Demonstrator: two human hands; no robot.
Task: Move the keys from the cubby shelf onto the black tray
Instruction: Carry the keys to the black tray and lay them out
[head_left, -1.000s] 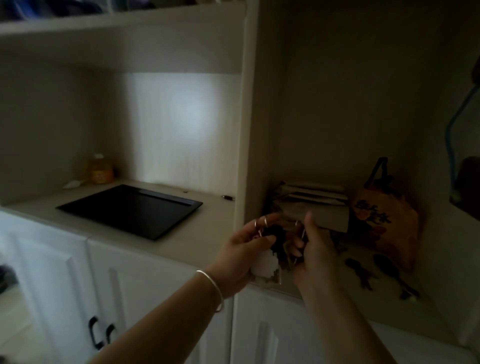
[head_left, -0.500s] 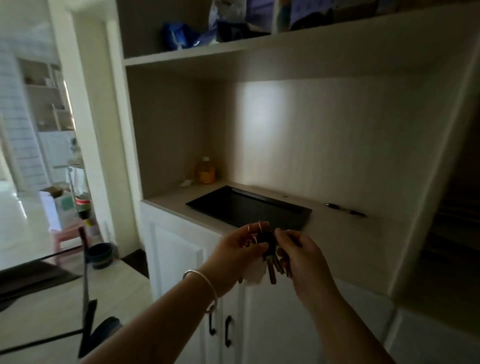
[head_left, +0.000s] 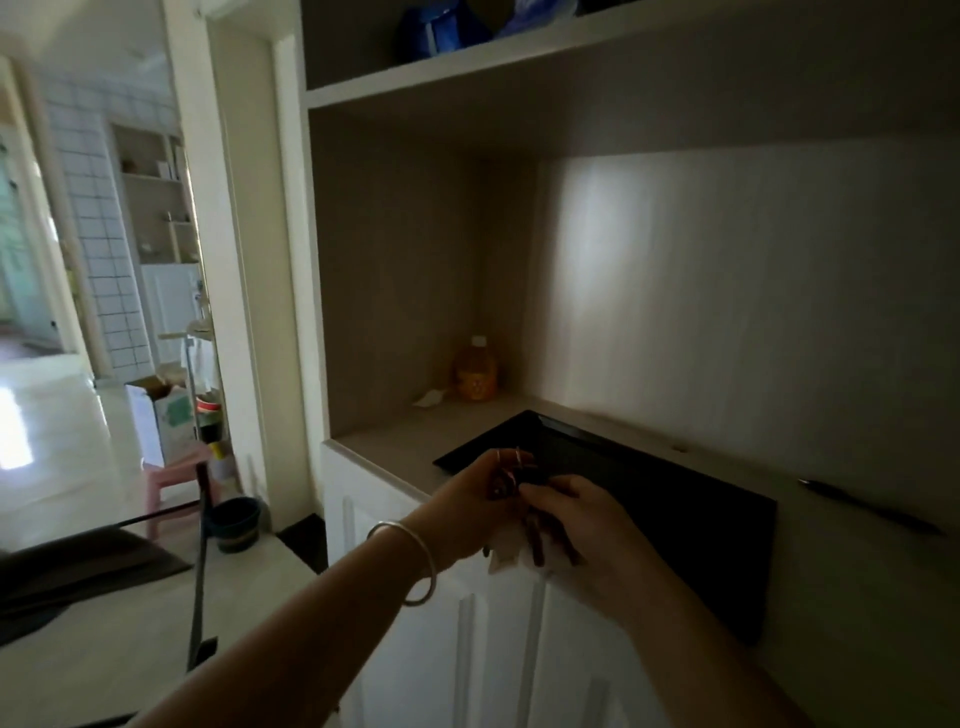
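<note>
A bunch of keys (head_left: 519, 525) with metal rings and a pale tag hangs between both hands. My left hand (head_left: 475, 506), with a silver bangle on the wrist, pinches the rings at the top. My right hand (head_left: 587, 540) grips the bunch from the right and partly hides it. Both hands hover at the near left edge of the black tray (head_left: 675, 499), which lies flat on the beige countertop (head_left: 395, 441) of the alcove. The cubby shelf is out of view.
An orange bottle (head_left: 475, 371) and a small white scrap (head_left: 428, 399) sit in the alcove's back corner. A dark pen (head_left: 867, 514) lies right of the tray. White cabinet doors (head_left: 467, 649) are below. Left, a doorway shows a pink stool (head_left: 171, 478) and a dark bucket (head_left: 236, 522).
The view has swung left from the cubby to the alcove. Both hands have carried the keys from the cubby shelf to the tray's near edge.
</note>
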